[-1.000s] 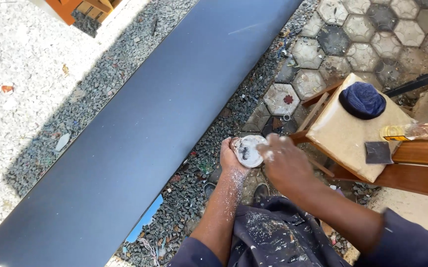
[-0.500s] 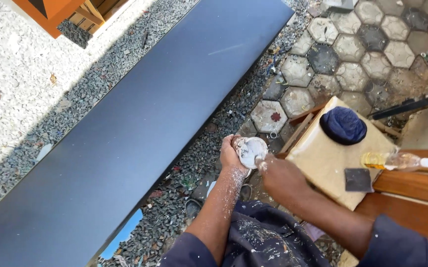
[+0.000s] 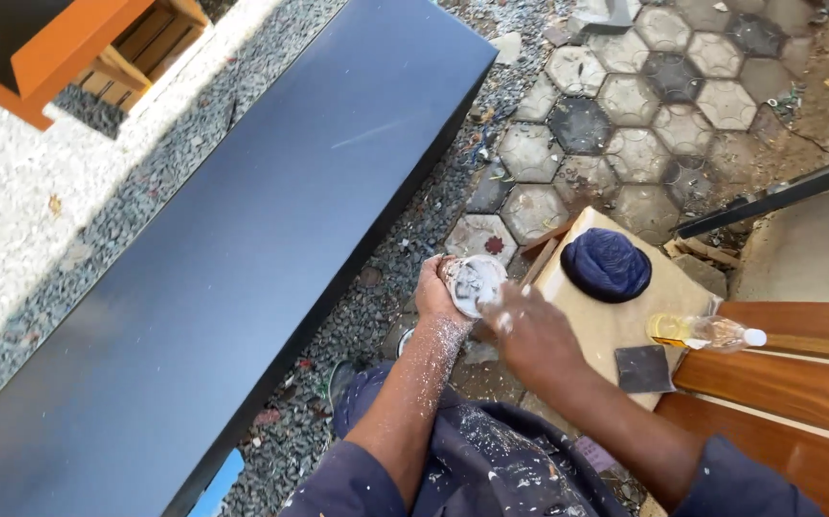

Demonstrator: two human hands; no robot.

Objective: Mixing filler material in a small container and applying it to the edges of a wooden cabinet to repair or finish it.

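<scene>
My left hand [image 3: 436,292] grips a small round tin [image 3: 474,283] smeared with pale grey paste, its open face turned up. My right hand [image 3: 532,335] is at the tin's right edge, its fingers blurred and dusted white; I cannot tell whether it holds a tool. Both forearms are speckled with white powder. Both hands hover over gravel, between a long dark blue-black panel [image 3: 242,239] on the left and a tan board [image 3: 615,325] on the right.
On the tan board lie a dark blue cloth pad [image 3: 607,264], a small dark square of sandpaper [image 3: 643,369] and a clear bottle of yellow liquid [image 3: 706,332]. Brown varnished planks [image 3: 788,383] lie at right. Hexagonal pavers [image 3: 625,124] are beyond. An orange wooden frame [image 3: 69,48] stands top left.
The view has shifted, so the panel and pavers sit lower and further right. My right hand has drawn slightly back from the tin's face to its right edge. The left hand still holds the tin.
</scene>
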